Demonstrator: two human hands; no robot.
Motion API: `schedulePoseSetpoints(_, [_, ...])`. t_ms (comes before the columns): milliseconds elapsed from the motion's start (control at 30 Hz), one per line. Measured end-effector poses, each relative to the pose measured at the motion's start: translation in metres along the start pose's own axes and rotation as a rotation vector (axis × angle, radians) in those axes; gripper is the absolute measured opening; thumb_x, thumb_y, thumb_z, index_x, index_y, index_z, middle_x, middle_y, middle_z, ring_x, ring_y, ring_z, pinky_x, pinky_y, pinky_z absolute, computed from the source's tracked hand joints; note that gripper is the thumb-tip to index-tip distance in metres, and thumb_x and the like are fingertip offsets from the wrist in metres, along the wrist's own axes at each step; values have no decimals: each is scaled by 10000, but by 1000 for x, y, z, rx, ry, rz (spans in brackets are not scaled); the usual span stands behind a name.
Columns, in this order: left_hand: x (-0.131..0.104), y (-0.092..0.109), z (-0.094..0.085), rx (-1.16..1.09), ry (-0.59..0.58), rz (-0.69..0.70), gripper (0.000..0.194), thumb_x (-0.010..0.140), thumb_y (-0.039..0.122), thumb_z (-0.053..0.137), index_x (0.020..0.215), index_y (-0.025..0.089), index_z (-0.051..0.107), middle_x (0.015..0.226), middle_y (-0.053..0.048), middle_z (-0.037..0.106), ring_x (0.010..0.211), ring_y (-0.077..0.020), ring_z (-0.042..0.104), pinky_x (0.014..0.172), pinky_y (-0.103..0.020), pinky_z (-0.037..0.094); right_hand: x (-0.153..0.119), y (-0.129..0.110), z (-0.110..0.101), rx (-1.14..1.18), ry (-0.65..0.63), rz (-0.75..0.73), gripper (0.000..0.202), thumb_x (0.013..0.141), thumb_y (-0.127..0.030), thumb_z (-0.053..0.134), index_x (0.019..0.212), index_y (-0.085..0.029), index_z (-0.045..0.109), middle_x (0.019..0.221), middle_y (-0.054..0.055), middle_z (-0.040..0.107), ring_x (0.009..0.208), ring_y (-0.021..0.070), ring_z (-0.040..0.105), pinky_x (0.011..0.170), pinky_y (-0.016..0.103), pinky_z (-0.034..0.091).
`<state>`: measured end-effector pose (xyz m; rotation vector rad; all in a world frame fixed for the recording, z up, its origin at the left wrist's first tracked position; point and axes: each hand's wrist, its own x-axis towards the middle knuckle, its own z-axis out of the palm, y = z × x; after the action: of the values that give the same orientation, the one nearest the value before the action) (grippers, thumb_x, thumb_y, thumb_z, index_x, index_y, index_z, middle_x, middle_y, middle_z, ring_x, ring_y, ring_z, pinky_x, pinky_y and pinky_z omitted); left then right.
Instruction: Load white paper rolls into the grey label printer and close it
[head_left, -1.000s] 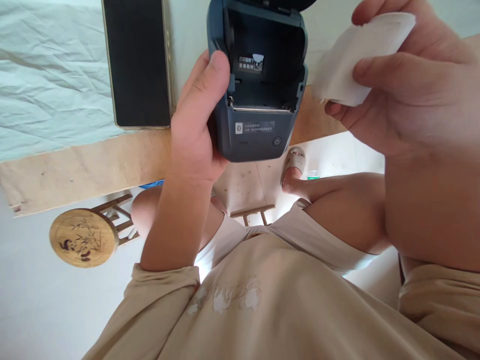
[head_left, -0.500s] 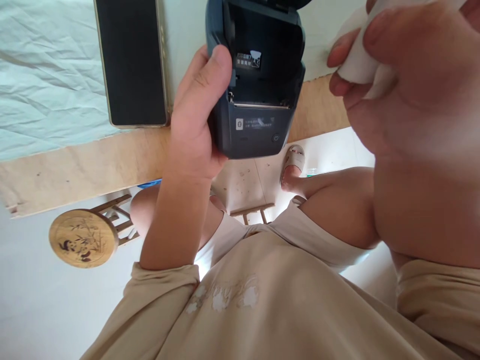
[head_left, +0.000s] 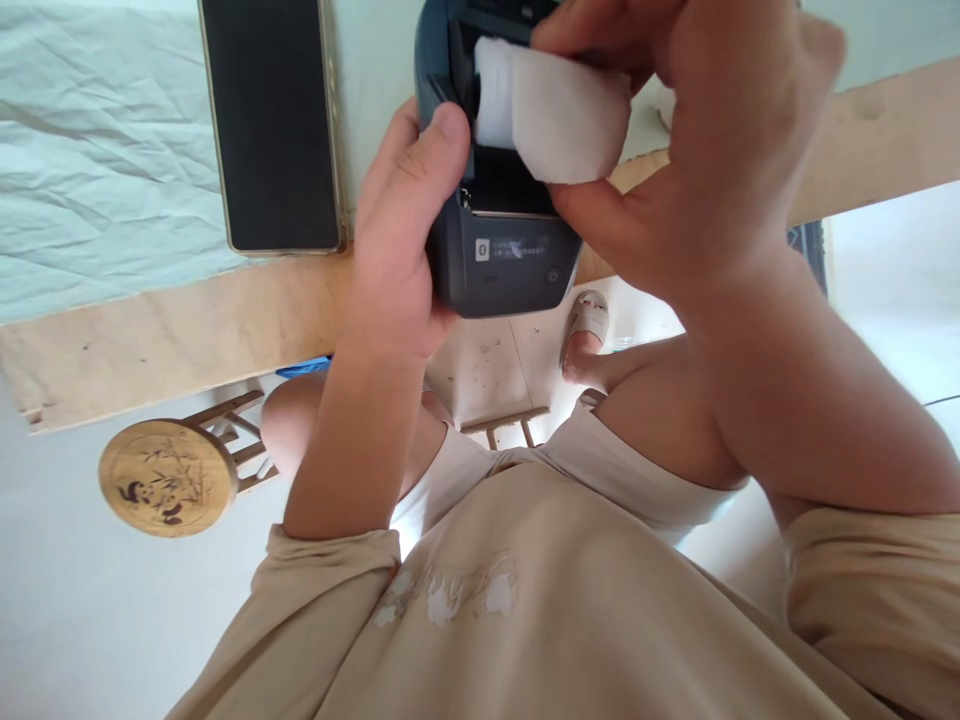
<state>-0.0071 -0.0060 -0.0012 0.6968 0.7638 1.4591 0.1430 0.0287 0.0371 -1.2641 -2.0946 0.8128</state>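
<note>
My left hand point(head_left: 409, 215) is wrapped round the left side of a dark blue-black label printer point(head_left: 510, 265), its thumb along the edge. The printer's lid is up, so its paper bay shows, and its front carries a Bluetooth mark and a power button. Between the fingers of my right hand point(head_left: 675, 150) is a white paper roll point(head_left: 566, 115), with the thumb below it and the fingers above. The roll's left end is over the bay, near the inner left wall; whether it touches the wall I cannot tell. Roll and hand hide the bay's right part.
A phone point(head_left: 274, 120) with a dark screen lies on the pale green cloth point(head_left: 97, 150), left of the printer. The wooden table edge point(head_left: 150, 345) runs below. A round wooden stool point(head_left: 166, 478) stands on the floor at lower left.
My right hand has moved left with the paper roll, from the upper right to over the printer's bay. My left hand and the printer have hardly moved.
</note>
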Motion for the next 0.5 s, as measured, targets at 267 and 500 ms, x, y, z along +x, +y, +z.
schedulePoseSetpoints(267, [0, 1, -2, -29, -41, -16, 222, 842, 418, 518, 838, 198, 538, 1021, -24, 677, 1187, -185, 579, 934, -306, 513, -3, 7, 6, -395, 110, -411, 154, 810, -208, 455, 927, -174, 550, 1140, -91, 553, 1122, 38, 547, 981, 205, 457])
schedulePoseSetpoints(500, [-2, 4, -5, -12, -22, -77, 184, 779, 355, 599, 893, 220, 550, 837, -13, 643, 933, -169, 640, 693, -274, 520, -8, 13, 10, -401, 183, -553, 163, 806, -234, 438, 838, -172, 585, 921, -12, 566, 911, 49, 547, 788, 213, 439])
